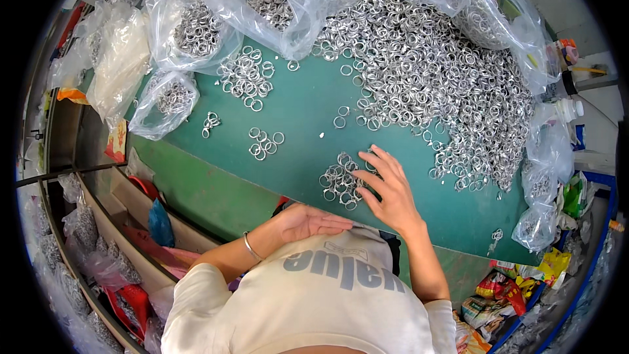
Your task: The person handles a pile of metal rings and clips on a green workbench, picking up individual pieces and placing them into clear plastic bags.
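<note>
My right hand (389, 191) is over the green tabletop near its front edge, fingers spread and curved at the right side of a small cluster of silver rings (339, 182). Its fingertips touch or nearly touch the rings; I cannot tell which. Palm up, my left hand (313, 223) lies just below the front edge, its fingers stretched out and nothing visible in it. A metal bangle (250, 246) circles the left wrist. Farther back on the right spreads a large heap of silver rings (452, 72). Smaller groups of rings (246, 77) lie to the left.
Clear plastic bags of rings (173, 101) line the back and left of the green table (301, 108). More bags (538, 223) stand along the right edge. Open drawers (124, 203) are at the left. Colourful packets (501, 288) fill a blue-edged shelf at the lower right.
</note>
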The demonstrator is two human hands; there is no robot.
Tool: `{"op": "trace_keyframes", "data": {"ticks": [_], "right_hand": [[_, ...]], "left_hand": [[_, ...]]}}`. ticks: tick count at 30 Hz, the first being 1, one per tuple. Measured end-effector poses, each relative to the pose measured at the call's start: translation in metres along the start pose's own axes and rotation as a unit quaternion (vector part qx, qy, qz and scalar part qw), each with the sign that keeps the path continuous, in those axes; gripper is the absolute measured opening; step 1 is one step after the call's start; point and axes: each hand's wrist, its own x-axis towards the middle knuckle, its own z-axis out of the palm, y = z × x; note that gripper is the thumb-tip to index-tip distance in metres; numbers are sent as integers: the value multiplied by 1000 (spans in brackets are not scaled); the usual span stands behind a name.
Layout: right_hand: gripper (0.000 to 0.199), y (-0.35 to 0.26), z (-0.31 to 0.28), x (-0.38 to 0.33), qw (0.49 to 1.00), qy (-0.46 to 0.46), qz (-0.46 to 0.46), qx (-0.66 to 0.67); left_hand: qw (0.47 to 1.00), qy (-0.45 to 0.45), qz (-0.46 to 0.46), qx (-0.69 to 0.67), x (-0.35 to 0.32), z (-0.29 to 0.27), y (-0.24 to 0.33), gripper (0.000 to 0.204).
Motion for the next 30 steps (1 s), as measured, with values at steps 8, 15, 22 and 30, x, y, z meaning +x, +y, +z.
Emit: {"op": "trace_keyframes", "data": {"ticks": [8, 15, 22, 30], "right_hand": [[24, 6, 6, -13, 999, 31, 22, 23], [26, 1, 6, -12, 999, 43, 32, -9], [19, -5, 8, -13, 966, 155, 62, 198], [18, -33, 0, -9, 651, 127, 325, 674]], "left_hand": [[1000, 6, 10, 6, 0, 3, 2, 39], [1000, 8, 10, 16, 0, 5, 3, 38], [999, -11, 21, 30, 1, 0, 1, 40], [998, -40, 22, 38, 4, -10, -3, 43]]}}
